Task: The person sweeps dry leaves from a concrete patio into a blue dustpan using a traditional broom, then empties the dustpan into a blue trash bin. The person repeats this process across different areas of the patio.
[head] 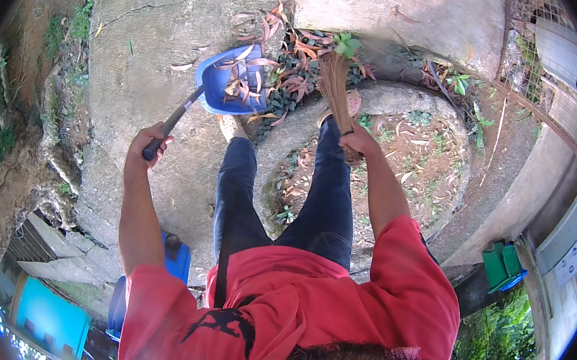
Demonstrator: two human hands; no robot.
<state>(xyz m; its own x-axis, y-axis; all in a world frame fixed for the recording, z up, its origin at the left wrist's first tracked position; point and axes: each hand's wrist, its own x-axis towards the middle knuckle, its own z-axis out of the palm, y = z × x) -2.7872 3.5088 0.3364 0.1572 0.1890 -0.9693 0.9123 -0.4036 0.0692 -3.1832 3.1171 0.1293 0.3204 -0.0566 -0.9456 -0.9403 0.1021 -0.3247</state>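
Observation:
My left hand (pixel 152 145) grips the dark handle (pixel 176 119) of a blue plastic dustpan (pixel 214 85). The pan lies on the concrete just beyond my left foot, with several dry leaves (pixel 240 88) in it. In my right hand (pixel 360 139) is a broom of thin brown bristles (pixel 336 87), held around its bound end. Its bristle tips reach a heap of fallen leaves (pixel 298 69) mixed with dark low plants, to the right of the pan. A small green plant (pixel 346 45) stands at the tips, partly overlapping them.
A curved concrete curb (pixel 395 94) rings a soil bed (pixel 406 153) on the right, and my right foot (pixel 353 102) is at this curb. A raised concrete slab (pixel 397 8) lies ahead. Tree roots (pixel 50 135) border the left. Blue bins (pixel 177 258) stand behind me.

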